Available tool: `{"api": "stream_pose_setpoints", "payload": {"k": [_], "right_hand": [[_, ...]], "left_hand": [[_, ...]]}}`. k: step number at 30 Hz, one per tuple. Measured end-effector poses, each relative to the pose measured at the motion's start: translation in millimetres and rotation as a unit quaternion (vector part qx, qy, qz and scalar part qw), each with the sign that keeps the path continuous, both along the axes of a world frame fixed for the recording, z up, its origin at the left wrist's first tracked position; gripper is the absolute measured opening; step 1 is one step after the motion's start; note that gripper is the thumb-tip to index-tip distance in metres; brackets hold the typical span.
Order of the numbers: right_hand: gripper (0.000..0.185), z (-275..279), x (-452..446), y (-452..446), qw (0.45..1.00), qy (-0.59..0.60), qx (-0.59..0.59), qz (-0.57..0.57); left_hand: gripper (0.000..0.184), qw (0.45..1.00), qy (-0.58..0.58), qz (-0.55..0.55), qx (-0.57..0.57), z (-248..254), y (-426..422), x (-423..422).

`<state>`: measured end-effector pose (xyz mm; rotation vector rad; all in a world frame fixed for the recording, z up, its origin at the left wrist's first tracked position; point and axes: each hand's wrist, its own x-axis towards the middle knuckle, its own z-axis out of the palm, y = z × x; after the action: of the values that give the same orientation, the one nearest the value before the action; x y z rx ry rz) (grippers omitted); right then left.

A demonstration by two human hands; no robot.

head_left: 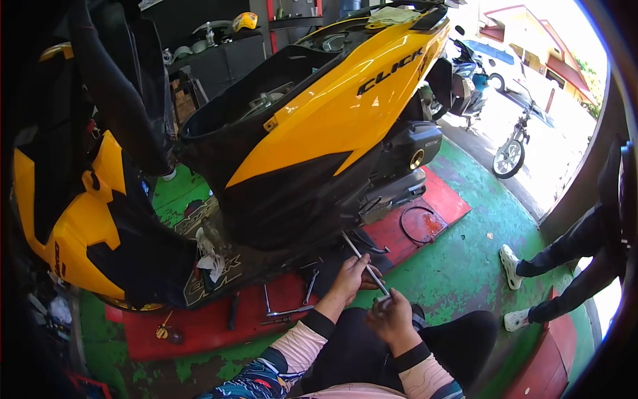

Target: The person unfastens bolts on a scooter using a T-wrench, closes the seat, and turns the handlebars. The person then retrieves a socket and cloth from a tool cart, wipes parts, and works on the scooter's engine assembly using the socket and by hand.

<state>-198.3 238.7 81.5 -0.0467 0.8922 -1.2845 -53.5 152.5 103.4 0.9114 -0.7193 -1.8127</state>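
A long silver T-handle wrench (355,247) slants across in front of my lap, its far tip close to the scooter's lower side. My left hand (349,280) is closed around its shaft. At the near end, my right hand (391,320) is closed by the short crosspiece, partly covering it. Just beyond stands a yellow and black scooter (319,113) marked CLICK, its seat area opened up and its engine side facing me. Dark lever-like parts (372,245) lie beside the wrench tip.
Under the scooter is a red platform (199,339) bearing a combination wrench (310,287), an L-shaped wrench (268,299) and a screwdriver (233,311). A black hose (403,223) lies curled on it. Another person's legs (565,263) stand at right on the green floor (458,266).
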Motion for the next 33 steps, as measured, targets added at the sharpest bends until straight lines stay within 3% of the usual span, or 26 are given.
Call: {"api": "stream_pose_setpoints", "payload": {"k": [3,4,5,6,7,8,11,12,16,19,20,21,22,23,24,27,28,33], "right_hand": [[0.027,-4,-30,3,0.961,0.227,-0.028,0.157],[0.027,12,-26,3,0.960,0.228,-0.033,0.157],[0.028,32,-23,7,0.849,0.490,-0.183,0.070],[0.030,54,-18,12,0.645,0.696,-0.313,-0.026],[0.033,65,-13,13,0.369,0.825,-0.410,-0.120],[0.033,62,-10,11,0.365,0.825,-0.415,-0.117],[0.035,30,-7,10,0.635,0.721,-0.262,0.088],[0.035,22,-8,10,0.633,0.721,-0.267,0.091],[0.027,-11,-26,12,0.806,0.548,-0.198,0.105],[0.022,-17,-33,12,0.899,0.400,-0.136,0.112],[0.022,-13,-32,11,0.899,0.401,-0.136,0.113],[0.024,6,-24,10,0.776,0.578,-0.247,0.040],[0.030,26,-16,8,0.603,0.719,-0.343,-0.037],[0.036,36,-11,9,0.392,0.813,-0.415,-0.111],[0.036,30,-11,11,0.391,0.814,-0.415,-0.110],[0.040,5,-12,10,0.579,0.749,-0.293,0.136],[0.040,1,-16,9,0.578,0.749,-0.294,0.136],[0.032,12,-36,5,0.861,0.462,-0.161,0.135]], "left_hand": [[0.025,1.000,-0.003,-0.007,-0.002,1,-2,1],[0.025,1.000,-0.003,-0.008,0.002,0,-3,1],[0.024,1.000,-0.002,-0.008,0.005,-1,-4,2],[0.024,1.000,-0.001,-0.005,0.002,-2,-5,4],[0.024,1.000,-0.003,-0.009,0.001,-3,-7,4],[0.024,1.000,-0.001,-0.011,0.003,-5,-7,3],[0.025,1.000,0.007,-0.002,0.007,-9,-4,2],[0.025,1.000,0.000,-0.006,0.009,-10,-3,3],[0.025,1.000,-0.020,-0.017,0.008,-21,0,8],[0.025,1.000,-0.017,-0.019,-0.002,-19,-6,8],[0.025,1.000,-0.010,-0.016,-0.006,-18,-4,8],[0.025,1.000,-0.005,-0.015,-0.010,-17,-4,8],[0.025,1.000,-0.003,-0.016,-0.013,-15,-4,8],[0.024,1.000,-0.006,-0.016,-0.008,-14,-4,9],[0.024,1.000,-0.009,-0.015,-0.001,-14,-1,10],[0.023,1.000,-0.013,-0.014,0.001,-11,5,11],[0.022,1.000,-0.019,-0.018,-0.001,-9,5,12],[0.020,1.000,-0.013,-0.004,-0.004,-3,0,5]]}}
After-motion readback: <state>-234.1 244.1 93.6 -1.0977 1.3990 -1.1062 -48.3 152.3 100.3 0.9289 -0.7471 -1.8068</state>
